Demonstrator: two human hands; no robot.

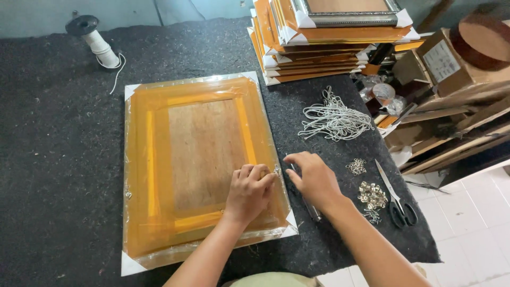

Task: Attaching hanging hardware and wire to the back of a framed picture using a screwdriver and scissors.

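Note:
A picture frame lies face down on the dark felt table, wrapped in orange film, with white corner guards and a brown wooden back. My left hand rests on the frame's right rail with fingers curled, pressing something small I cannot make out. Just off the frame's right edge, my right hand lies over a slim metal tool on the felt, fingers on it.
A stack of wrapped frames stands at the back. Nearby lie a bundle of white cords, metal hangers and screws, scissors and a spool of cord. Cluttered boxes are beyond the table's right edge.

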